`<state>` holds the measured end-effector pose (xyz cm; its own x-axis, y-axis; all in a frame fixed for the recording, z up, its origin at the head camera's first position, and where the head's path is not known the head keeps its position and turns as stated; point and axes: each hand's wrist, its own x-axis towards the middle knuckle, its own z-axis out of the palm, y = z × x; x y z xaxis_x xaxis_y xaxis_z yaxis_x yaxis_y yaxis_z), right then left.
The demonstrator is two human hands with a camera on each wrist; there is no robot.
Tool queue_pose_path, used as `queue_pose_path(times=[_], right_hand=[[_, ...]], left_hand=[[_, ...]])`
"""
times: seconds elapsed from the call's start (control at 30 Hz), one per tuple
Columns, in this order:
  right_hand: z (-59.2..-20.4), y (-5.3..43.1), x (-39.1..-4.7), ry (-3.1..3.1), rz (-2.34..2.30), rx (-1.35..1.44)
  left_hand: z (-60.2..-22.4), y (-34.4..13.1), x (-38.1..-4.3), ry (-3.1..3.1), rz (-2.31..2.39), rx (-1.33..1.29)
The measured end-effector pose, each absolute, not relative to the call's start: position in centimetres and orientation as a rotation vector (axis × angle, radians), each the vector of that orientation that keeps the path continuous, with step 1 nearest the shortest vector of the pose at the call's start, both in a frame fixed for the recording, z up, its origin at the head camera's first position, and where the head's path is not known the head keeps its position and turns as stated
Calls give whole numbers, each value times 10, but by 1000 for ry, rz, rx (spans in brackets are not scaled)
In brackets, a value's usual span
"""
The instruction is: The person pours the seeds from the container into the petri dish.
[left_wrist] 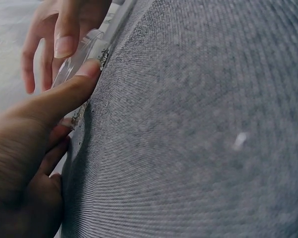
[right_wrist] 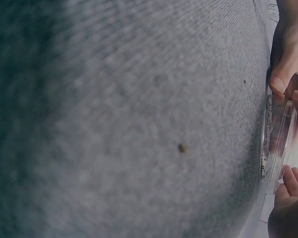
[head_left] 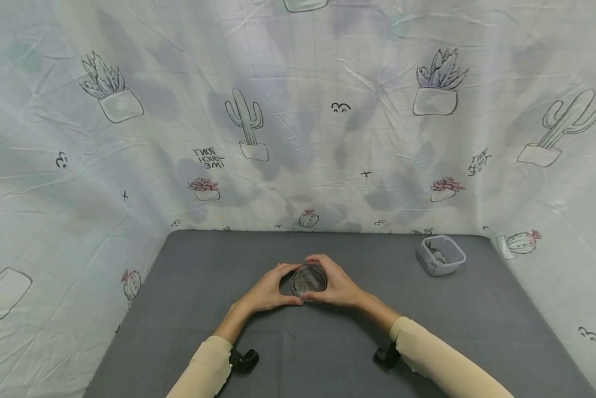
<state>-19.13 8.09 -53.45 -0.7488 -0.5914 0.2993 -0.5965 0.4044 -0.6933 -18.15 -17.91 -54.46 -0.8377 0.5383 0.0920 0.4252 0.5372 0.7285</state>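
Note:
A round clear petri dish with dark, speckled grains is on the grey cloth-covered table, between both hands. My left hand curves round its left side and grips the lower part, with the thumb at the near edge. From the right, my right hand grips the clear lid by its rim, thumb near and fingers on the far side. In the right wrist view the lid stands slightly tilted off the grain-filled base. Part of the dish is hidden behind the fingers.
A small square translucent tub with some dark contents stands at the back right of the grey table. A tiny brown grain lies on the cloth. Cactus-print curtain surrounds the back and sides.

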Motion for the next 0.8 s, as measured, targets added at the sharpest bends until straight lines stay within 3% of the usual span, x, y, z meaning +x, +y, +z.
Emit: queue_pose_path(times=[0.8], right_hand=[[-533,70,-186,-2641,1210,1114]], left_hand=[[-541,-182,-180,2663,1183,820]])
